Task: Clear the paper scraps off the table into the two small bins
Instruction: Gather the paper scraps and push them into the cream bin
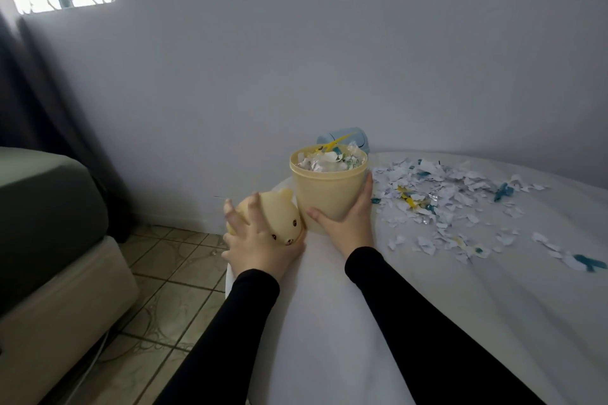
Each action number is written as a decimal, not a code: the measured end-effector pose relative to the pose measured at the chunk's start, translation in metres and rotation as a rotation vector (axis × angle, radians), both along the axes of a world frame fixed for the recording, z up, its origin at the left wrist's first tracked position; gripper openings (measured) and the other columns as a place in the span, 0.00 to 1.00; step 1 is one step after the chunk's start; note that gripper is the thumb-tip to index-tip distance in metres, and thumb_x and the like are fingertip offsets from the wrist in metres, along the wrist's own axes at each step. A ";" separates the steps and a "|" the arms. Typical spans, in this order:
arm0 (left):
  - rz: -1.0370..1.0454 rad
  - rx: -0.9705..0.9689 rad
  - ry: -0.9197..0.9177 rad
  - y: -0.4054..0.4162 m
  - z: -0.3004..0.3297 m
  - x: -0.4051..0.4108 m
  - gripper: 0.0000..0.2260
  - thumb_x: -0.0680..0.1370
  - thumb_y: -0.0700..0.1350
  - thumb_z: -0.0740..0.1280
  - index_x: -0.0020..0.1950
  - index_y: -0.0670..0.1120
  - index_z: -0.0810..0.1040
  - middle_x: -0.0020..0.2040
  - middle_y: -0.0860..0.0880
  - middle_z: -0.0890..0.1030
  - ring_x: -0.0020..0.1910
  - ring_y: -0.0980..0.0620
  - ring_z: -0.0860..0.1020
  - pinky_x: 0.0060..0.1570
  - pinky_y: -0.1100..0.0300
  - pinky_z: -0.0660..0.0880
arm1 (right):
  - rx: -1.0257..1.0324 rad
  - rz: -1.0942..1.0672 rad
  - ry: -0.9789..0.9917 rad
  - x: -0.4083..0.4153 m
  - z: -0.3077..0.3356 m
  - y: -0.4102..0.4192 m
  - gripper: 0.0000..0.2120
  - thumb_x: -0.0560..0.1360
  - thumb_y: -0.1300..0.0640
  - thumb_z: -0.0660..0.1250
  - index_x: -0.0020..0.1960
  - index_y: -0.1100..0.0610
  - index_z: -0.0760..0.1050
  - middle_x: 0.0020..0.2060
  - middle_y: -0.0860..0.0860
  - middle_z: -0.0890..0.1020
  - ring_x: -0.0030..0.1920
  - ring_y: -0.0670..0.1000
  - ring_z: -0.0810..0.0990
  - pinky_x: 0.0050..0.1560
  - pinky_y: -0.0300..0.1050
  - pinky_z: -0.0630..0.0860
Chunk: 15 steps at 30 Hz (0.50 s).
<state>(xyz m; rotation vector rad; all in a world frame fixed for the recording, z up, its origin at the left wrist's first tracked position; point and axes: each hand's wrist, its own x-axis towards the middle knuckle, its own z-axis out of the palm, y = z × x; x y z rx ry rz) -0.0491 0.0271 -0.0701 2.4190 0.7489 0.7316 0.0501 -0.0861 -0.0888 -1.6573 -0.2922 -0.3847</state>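
Observation:
A small yellow bin (324,189) stands near the left edge of the white table (427,306), heaped to the rim with paper scraps. My right hand (348,217) grips its lower wall. My left hand (260,240) holds the bin's yellow bear-face lid (283,217), tilted, just left of the bin. A pale blue bin (348,138) shows partly behind the yellow one. Loose paper scraps (444,200), white with blue and yellow bits, are scattered across the table to the right.
The table's left edge drops to a tiled floor (164,273). A bed with a grey-green cover (42,207) stands at the left. A plain wall runs close behind the table, with a dark curtain (39,92) beside a window.

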 end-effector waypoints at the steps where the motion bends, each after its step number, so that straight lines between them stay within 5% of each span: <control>1: 0.005 0.000 -0.015 -0.001 -0.001 0.000 0.49 0.59 0.68 0.72 0.72 0.57 0.51 0.74 0.48 0.46 0.63 0.35 0.69 0.58 0.42 0.69 | 0.003 -0.001 0.001 0.000 0.000 0.000 0.63 0.58 0.52 0.82 0.77 0.51 0.41 0.75 0.49 0.55 0.75 0.47 0.56 0.74 0.44 0.57; 7: 0.052 -0.231 -0.178 -0.001 0.007 0.000 0.48 0.58 0.71 0.70 0.71 0.60 0.51 0.73 0.53 0.47 0.65 0.38 0.67 0.64 0.44 0.68 | 0.030 0.011 0.013 0.000 -0.001 -0.002 0.62 0.57 0.51 0.82 0.77 0.49 0.43 0.75 0.47 0.57 0.74 0.46 0.58 0.74 0.46 0.59; 12: 0.001 -0.496 -0.513 0.005 0.024 0.002 0.51 0.57 0.63 0.77 0.72 0.59 0.52 0.71 0.53 0.48 0.61 0.43 0.70 0.61 0.48 0.73 | 0.029 0.029 0.028 0.000 -0.002 -0.003 0.62 0.57 0.51 0.82 0.77 0.46 0.42 0.75 0.46 0.56 0.74 0.47 0.57 0.74 0.51 0.60; 15: -0.097 -0.443 -0.708 -0.012 0.035 0.004 0.52 0.57 0.57 0.80 0.74 0.57 0.52 0.71 0.52 0.51 0.63 0.52 0.68 0.61 0.56 0.73 | 0.057 0.039 0.029 -0.003 -0.002 -0.003 0.62 0.56 0.51 0.82 0.76 0.43 0.43 0.74 0.45 0.58 0.73 0.47 0.60 0.72 0.52 0.63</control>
